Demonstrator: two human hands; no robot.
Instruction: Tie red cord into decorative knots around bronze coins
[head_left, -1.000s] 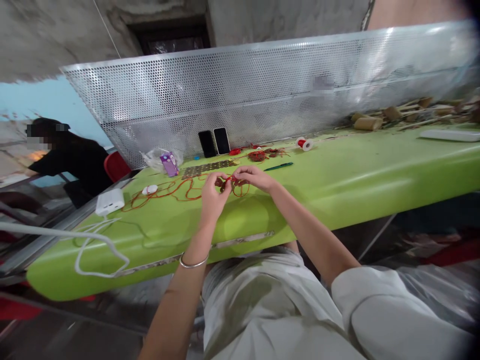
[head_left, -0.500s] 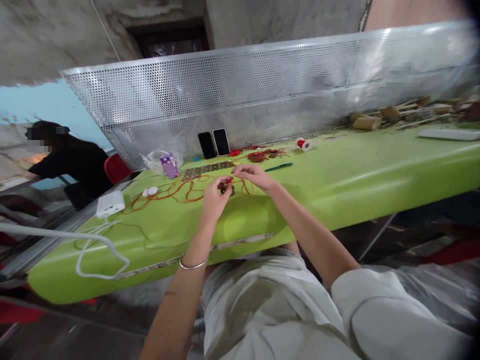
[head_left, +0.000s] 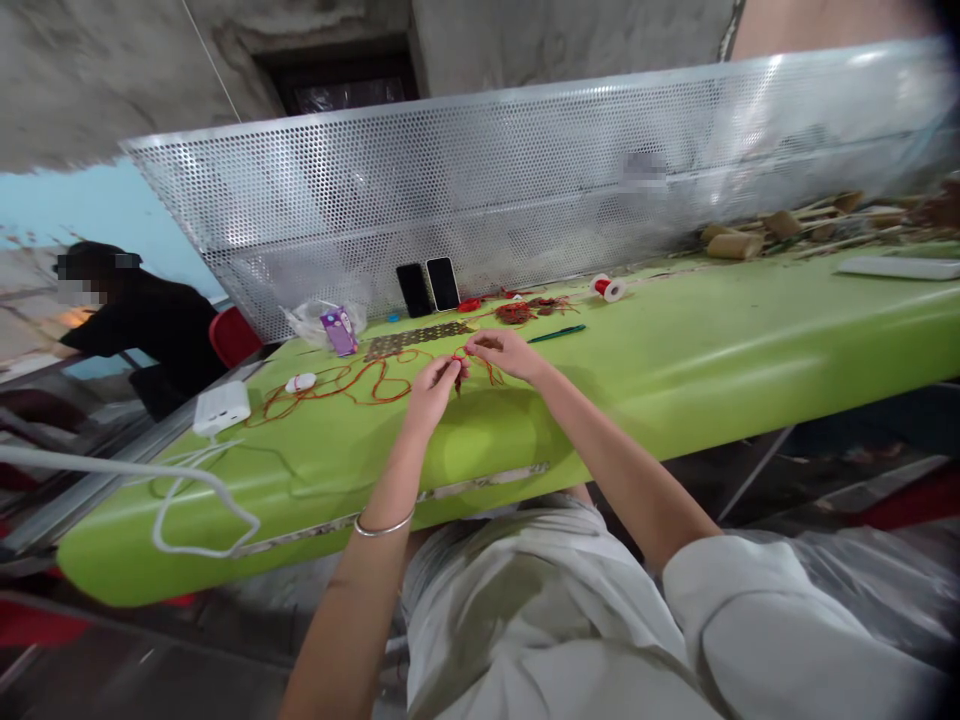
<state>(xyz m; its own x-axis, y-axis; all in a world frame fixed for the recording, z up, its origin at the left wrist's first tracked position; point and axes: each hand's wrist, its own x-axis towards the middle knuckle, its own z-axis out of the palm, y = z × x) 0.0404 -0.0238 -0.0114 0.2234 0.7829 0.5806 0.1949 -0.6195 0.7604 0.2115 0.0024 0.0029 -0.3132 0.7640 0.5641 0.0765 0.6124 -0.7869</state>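
Note:
Over the green table (head_left: 675, 360) my left hand (head_left: 433, 388) and my right hand (head_left: 507, 352) meet, both pinched on a red cord (head_left: 360, 380) with a small dark knotted piece between the fingertips. The cord trails in loops to the left across the tabletop. A silver bangle sits on my left wrist. Behind my hands lies a flat strip of dark coin-like pieces (head_left: 412, 338).
Two phones (head_left: 429, 286) lean on the perforated metal screen (head_left: 525, 190). Nearby lie a green pen (head_left: 556, 333), a red thread spool (head_left: 609, 289), a purple pack (head_left: 339, 329), a white charger block (head_left: 220, 406) with cable, and bamboo scraps (head_left: 795, 230). A person in black sits far left (head_left: 142, 320).
My hands have drawn closer together and slightly farther from me, tightening the cord between the fingertips; the dark knotted piece is now mostly hidden by my left fingers.

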